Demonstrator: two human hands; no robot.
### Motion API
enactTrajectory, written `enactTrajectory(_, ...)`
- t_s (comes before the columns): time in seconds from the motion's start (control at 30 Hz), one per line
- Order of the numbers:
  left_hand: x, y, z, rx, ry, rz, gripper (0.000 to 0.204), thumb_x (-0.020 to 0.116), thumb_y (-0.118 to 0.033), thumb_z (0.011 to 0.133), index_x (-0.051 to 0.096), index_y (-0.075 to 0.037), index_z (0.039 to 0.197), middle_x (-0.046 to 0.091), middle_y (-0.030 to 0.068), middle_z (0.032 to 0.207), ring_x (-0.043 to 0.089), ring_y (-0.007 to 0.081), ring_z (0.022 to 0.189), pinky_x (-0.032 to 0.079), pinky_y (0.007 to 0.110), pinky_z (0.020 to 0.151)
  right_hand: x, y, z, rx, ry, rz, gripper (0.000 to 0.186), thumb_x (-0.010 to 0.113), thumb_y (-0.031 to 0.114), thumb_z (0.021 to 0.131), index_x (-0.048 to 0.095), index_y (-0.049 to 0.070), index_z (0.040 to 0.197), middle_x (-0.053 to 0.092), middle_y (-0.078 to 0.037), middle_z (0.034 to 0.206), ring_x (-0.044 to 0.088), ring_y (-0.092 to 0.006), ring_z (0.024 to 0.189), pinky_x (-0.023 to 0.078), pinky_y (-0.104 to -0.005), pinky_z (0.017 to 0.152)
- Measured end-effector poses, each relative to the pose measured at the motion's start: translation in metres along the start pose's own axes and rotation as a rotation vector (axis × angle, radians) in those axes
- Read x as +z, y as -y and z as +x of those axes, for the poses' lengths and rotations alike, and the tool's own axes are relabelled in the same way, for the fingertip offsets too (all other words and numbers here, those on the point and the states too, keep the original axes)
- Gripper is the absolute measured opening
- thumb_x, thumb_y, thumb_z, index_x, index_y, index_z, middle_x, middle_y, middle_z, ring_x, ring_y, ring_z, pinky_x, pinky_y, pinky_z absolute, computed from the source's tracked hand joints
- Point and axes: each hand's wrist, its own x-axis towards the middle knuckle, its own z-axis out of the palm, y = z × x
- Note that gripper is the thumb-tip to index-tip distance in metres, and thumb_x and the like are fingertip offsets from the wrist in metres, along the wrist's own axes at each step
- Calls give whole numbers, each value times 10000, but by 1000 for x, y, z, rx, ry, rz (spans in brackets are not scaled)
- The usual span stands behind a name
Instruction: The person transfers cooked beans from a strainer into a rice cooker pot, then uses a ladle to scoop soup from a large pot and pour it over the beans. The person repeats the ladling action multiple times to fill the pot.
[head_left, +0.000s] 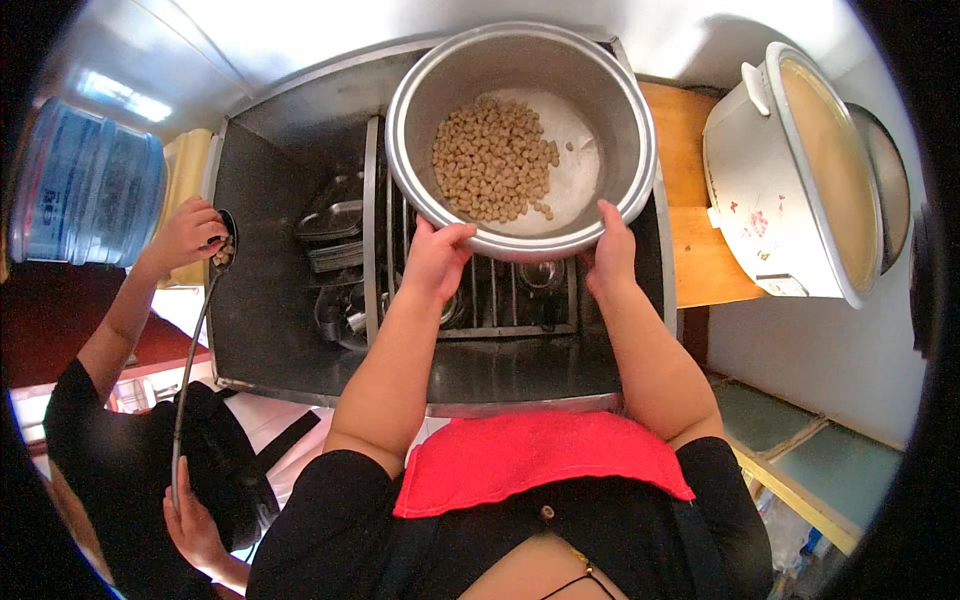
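Observation:
A large round metal pot with a wide rim is tilted so its inside shows. Small brown lumps cover the left part of its bottom; the right part is bare apart from a stray piece. My left hand grips the pot's near left edge, thumb over the rim. At the near right edge, my right hand is closed on the pot too, thumb on the rim and fingers partly hidden beneath. Below the pot is a slatted metal rack inside a dark metal sink.
At the left, another person's hands hold a long-handled ladle with brown lumps in its bowl. Metal trays lie in the sink. A blue water jug stands far left. Right, a white lidded cooker sits by a wooden board.

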Motion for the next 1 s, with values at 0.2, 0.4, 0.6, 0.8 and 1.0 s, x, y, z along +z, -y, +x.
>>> enactTrajectory(0.2,-5,2,5,-18,16,-1,603,478,73,643,273,-86,1188,428,101,1120,442,252,1009,387,368,830,-3,-4,4,4,-50,-6,363,499,254,763,455,6,1024,521,-67,969,498,-161,871,397,-277,731)
enactTrajectory(0.4,-8,1,6,-47,-15,18,599,458,79,655,259,-87,1195,416,108,1126,434,267,1010,392,398,807,7,4,-11,33,-34,-19,338,497,240,754,472,-1,989,534,-70,919,502,-151,827,391,-274,692)
enactTrajectory(0.6,-7,-2,5,-69,-23,-15,574,464,94,650,278,-78,1165,419,102,1107,447,251,983,400,379,801,2,-3,-5,12,-59,-75,354,496,233,746,460,-28,982,530,-93,896,511,-172,795,403,-290,662)
enactTrajectory(0.8,-5,-1,5,-67,-38,-7,576,462,97,651,283,-86,1167,419,95,1106,443,246,989,401,368,803,0,0,-4,48,-60,-51,358,497,219,741,448,-31,992,522,-94,903,507,-174,786,401,-294,660)
enactTrajectory(1.0,-8,0,6,-83,-72,8,591,476,89,647,295,-99,1177,427,89,1110,439,254,1005,408,379,818,5,2,-7,33,-72,-54,337,502,214,736,460,-22,973,523,-80,865,507,-163,764,401,-284,647)
